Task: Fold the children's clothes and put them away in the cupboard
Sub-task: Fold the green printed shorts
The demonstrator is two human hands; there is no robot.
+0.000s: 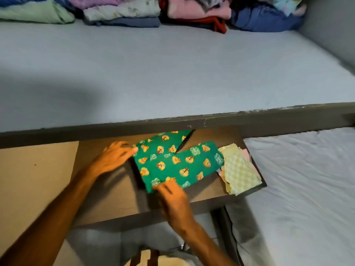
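The green trousers [172, 162] are spread flat on the brown shelf [107, 189] at lower centre, presumably so the legs can be folded over. The waist edge is touched by the left hand [113, 158], fingers nearly straight; the lower hem is pinched by the right hand [172, 196]. A folded checked cloth [240, 175] lies just beside, right.

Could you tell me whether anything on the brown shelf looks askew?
Yes: the green printed garment lies skewed, its far end tucked under the upper ledge, and overlaps the checked folded stack.
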